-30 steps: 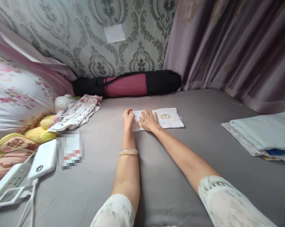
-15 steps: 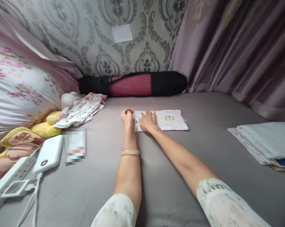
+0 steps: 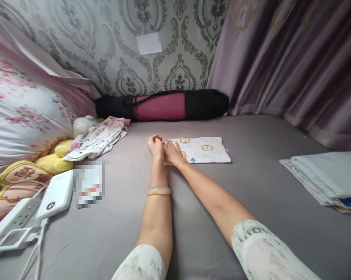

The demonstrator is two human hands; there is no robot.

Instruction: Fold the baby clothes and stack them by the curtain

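On the grey bed sheet lies a flat, folded white cloth [image 3: 207,153] with yellow and green prints and a small tag on its right edge. My right hand [image 3: 173,153] rests palm down on its left end, fingers stretched and slightly apart. Close beside it, at the cloth's left edge, my left hand [image 3: 156,146] is closed with its fingers curled. What is inside those fingers, if anything, is hidden. The right hand covers the cloth's left edge.
A black and red long bag [image 3: 160,107] lies along the wall. To the left are a crumpled printed garment [image 3: 101,136], plush toys, a white power bank [image 3: 55,193] and a power strip [image 3: 14,221] with cables. Folded fabrics [image 3: 323,175] are stacked at the right.
My right hand has slid left along the cloth, close to my left hand. More of the print shows now. My left hand stays at the left edge, still closed.
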